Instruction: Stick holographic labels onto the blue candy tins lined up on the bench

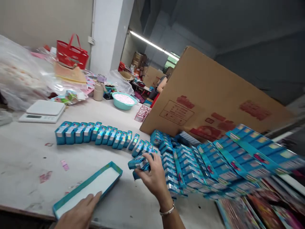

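Note:
My left hand (81, 210) lies over the near long side of a shallow teal tray (88, 183) with a white inside, fingers reaching in over its wall; the thumb is hidden. The tray stands at a slant near the table's front edge. My right hand (153, 173) is closed round small teal boxes (139, 163), a little to the right of the tray; how many it holds is partly hidden. Behind it, a curved row of upright teal boxes (102, 135) runs leftward. Just right of the hand are trays packed with the same boxes (190, 167), in stacks.
A white scale (44, 110) stands at left on the white table (26, 165). Beyond are a bottle (98, 89), a turquoise basin (124, 103) of small pale pieces and a red bag (72, 54). A large carton (205, 98) leans behind the stacks. Another person's arm (162, 85) shows beyond.

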Demonstrator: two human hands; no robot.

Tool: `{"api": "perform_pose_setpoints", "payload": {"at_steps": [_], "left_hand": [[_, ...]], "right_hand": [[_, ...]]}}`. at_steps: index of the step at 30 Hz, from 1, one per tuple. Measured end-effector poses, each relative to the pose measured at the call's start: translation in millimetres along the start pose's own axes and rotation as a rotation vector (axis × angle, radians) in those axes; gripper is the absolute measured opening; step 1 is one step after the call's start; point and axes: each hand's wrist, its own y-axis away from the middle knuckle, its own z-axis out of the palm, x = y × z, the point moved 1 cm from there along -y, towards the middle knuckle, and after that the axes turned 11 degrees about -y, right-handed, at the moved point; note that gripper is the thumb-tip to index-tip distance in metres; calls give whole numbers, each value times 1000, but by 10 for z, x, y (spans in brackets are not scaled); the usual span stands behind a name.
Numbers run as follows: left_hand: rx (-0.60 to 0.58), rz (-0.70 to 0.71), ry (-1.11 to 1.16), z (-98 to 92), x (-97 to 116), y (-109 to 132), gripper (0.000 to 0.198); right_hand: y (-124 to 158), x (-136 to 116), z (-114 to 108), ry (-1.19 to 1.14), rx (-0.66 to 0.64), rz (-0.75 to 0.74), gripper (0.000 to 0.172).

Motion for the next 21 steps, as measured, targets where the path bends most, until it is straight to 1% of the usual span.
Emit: {"api": "perform_pose_setpoints", "payload": {"at_steps": [1,2,3,4,5,6,7,8,10,11,12,13,14,15,17,19,21], "left_hand": [[-65,24,-17,110,276,-82,59],[-116,40,-20,204,543,-147,62],[-129,58,-4,280,786,-190,61],[-115,105,36,338,990,-210,58],[-84,151,83,379,1144,-208,58],[-34,188,129,403,1239,-189,60],[25,210,163,414,1275,-157,65],[83,209,177,415,1258,-118,71],[162,176,157,411,1107,-37,86],[166,173,141,419,1002,-2,97],[147,190,131,440,898,29,107],[117,215,126,476,804,54,113],[85,235,128,525,731,74,113],[61,247,132,583,685,89,108],[54,228,144,707,685,109,85],[89,171,151,806,797,116,63],[112,123,165,862,975,114,52]], "right_hand": [[28,20,-130,-7,28,14,53],[47,27,-224,-24,48,29,53],[59,28,-284,-49,58,45,53],[67,24,-316,-77,58,61,53],[73,20,-324,-102,52,77,53],[80,16,-315,-120,44,93,53],[93,14,-294,-132,34,107,53],[113,15,-266,-139,26,119,53],[175,26,-199,-156,24,145,54],[218,37,-162,-176,27,168,54],[268,50,-124,-204,28,201,54],[324,66,-86,-241,26,241,54],[384,81,-47,-283,19,285,54],[448,95,-9,-323,11,326,54],[576,114,53,-368,6,391,54],[692,117,87,-339,21,423,53],[784,112,92,-250,50,427,53]]}}
